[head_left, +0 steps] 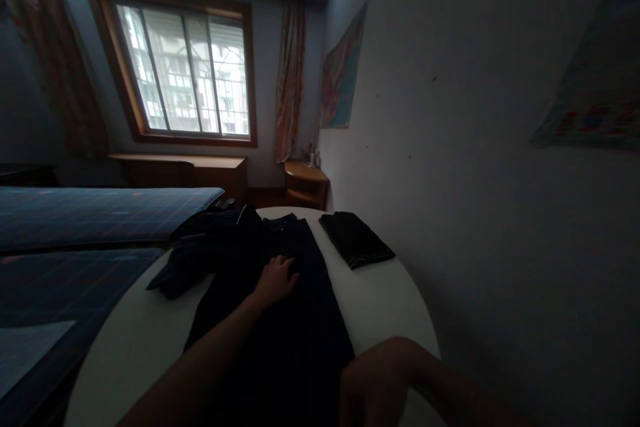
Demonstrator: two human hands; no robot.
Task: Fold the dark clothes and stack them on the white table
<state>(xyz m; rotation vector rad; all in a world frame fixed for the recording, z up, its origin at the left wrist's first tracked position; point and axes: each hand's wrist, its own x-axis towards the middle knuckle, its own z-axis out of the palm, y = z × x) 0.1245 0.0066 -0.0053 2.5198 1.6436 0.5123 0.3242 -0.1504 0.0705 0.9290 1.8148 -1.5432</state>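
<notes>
A dark navy garment [305, 307], collared at its far end like a shirt, lies spread across a round white table [125, 340]. My left hand [277, 278] rests on its upper middle, palm down, with the thumb apart from the fingers. Bent at the wrist, my right hand [377, 380] is at the garment's near right edge. Its fingers point down in deep shadow, so their grip does not show. More bunched dark cloth [195, 257] with a thin pale line lies on the left of the table. To the right is a folded black garment [355, 239].
A bed with a blue checked cover [100, 217] stands left of the table. A white wall [450, 213] runs along the right. Beyond are a wooden desk [200, 161], a corner shelf [306, 172] and a window [185, 70] with curtains.
</notes>
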